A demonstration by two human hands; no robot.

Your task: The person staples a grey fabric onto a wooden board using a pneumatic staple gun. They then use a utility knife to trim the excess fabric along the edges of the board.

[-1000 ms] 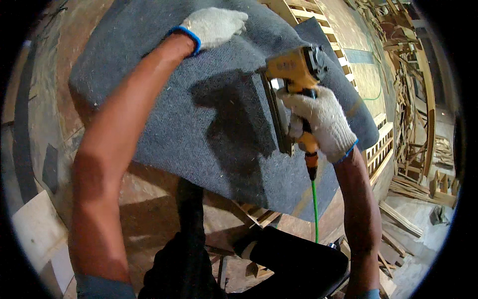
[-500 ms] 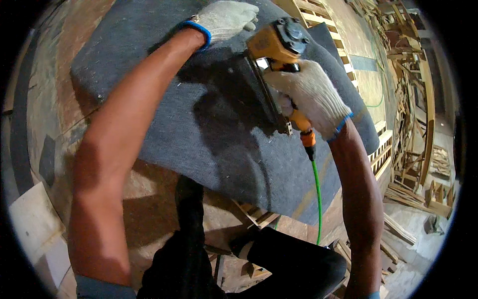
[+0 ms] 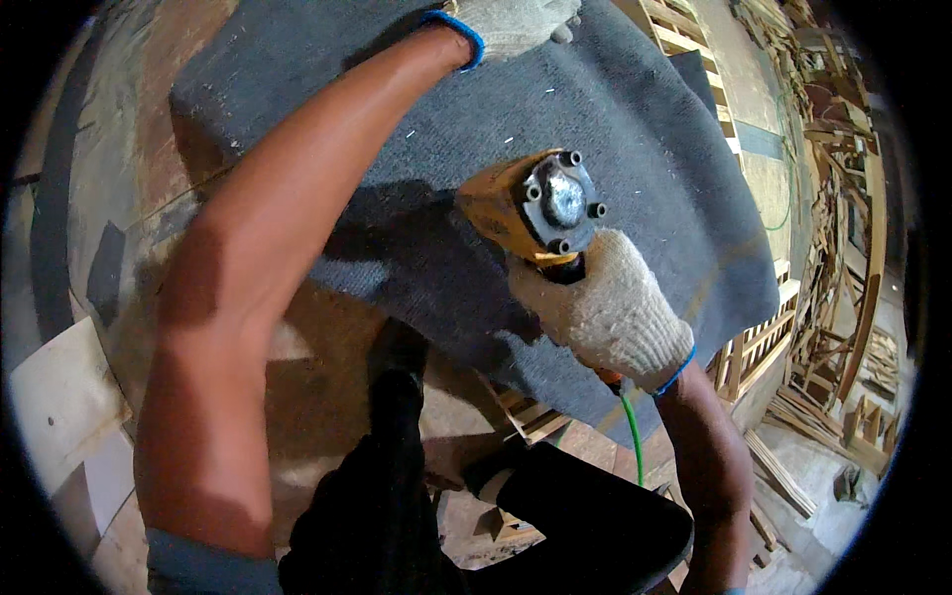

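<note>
In my right hand (image 3: 605, 312), gloved in white knit, is a yellow air staple gun (image 3: 496, 203) with a dark metal cap on its head. My fingers wrap round its grip, and the tool hides most of its own lower part. A green air hose (image 3: 636, 436) runs down from the orange fitting at its handle. Under it spreads a dark grey felt sheet (image 3: 476, 119), with small bright bits that look like staples on it. My gloved left hand (image 3: 511, 25) lies on the far part of the sheet, fingers stretched out, partly cut off by the upper edge.
Slatted wooden pallets (image 3: 694, 45) show under and beside the sheet's right side. Heaps of scrap wood (image 3: 833, 248) fill the far right. A pale board (image 3: 64, 407) lies at the lower left. My legs (image 3: 585, 506) are bent below the sheet's near edge.
My right hand has brought the staple gun down toward me and turned it, so its cap now faces up. The left hand sits further up and right in the view, which has shifted slightly.
</note>
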